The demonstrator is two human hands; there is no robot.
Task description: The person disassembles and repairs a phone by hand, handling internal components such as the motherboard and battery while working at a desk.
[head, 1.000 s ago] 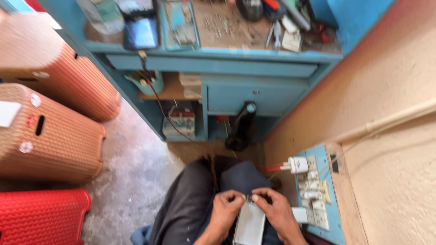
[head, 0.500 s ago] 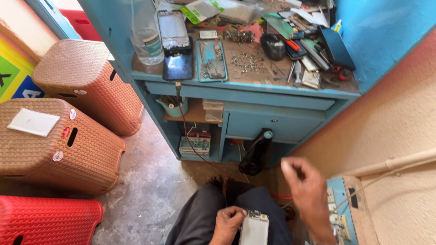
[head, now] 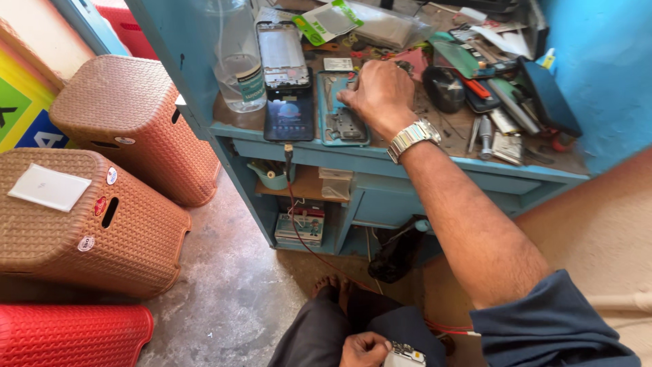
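1. Right hand, steel watch on its wrist, lies stretched out over the blue wooden workbench, its fingers curled down onto the teal phone back shell with exposed inner parts; whether it grips anything I cannot tell.
2. Left hand rests low on the lap, closed around the pale opened phone body, which sits at the bottom edge of the view.
3. Half a second ago the right hand hung in mid-air above the knee; a second ago both hands worked together on the phone body in the lap. The view has also tipped up toward the bench.
4. Beside the teal shell lies a dark smartphone with a lit screen, a cable running down from it, and above it an empty phone frame; a clear plastic bottle stands to their left.
5. Small tools and parts crowd the right of the bench.
6. On the grey concrete floor stand woven brown plastic stools and a red one.
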